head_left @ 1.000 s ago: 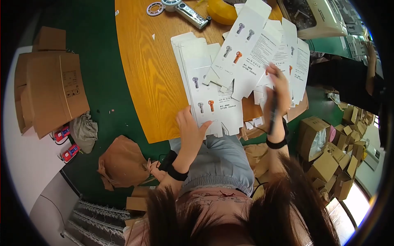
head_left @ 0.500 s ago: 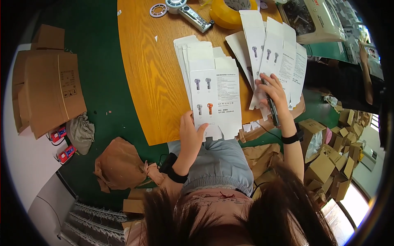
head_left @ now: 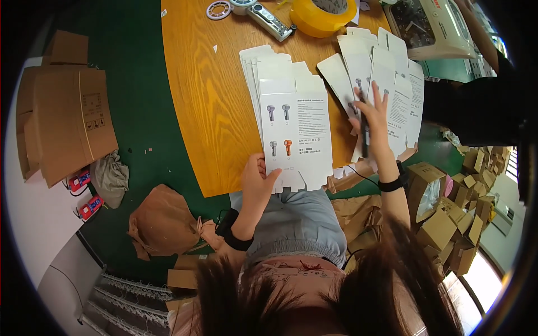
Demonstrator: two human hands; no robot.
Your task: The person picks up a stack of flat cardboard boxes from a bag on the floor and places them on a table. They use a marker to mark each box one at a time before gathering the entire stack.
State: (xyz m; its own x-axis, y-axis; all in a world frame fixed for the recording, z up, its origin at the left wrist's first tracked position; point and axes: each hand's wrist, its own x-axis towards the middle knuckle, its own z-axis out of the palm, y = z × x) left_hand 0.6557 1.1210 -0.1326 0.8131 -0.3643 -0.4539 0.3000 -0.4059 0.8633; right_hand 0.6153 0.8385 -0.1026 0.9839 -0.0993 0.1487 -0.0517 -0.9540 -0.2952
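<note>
A stack of flattened white cartons (head_left: pixel 312 165), printed with small handheld fans, lies at the table's near edge. My left hand (head_left: pixel 259 180) grips its lower left corner, thumb on top and fingers curled at the side. In my right hand (head_left: pixel 378 126) is a black marker pen (head_left: pixel 365 137), held roughly upright with some fingers spread. That hand is over a second, fanned-out pile of the same flattened cartons (head_left: pixel 413 103) at the right. Whether it touches this pile I cannot tell.
On the wooden table (head_left: pixel 202 112) lie a grey handheld fan (head_left: pixel 270 22), a round ring-shaped cover (head_left: pixel 218 9) and a yellow tape roll (head_left: pixel 319 21). A beige machine with a dial (head_left: pixel 448 28) stands far right. Cardboard boxes (head_left: pixel 70 123) flank both sides; a dark-clothed person (head_left: pixel 471 106) is at right.
My right hand has lifted slightly, its fingers spreading more while it keeps the pen. The right pile has shifted a little to the right and fanned differently. My left hand stays at its stack.
</note>
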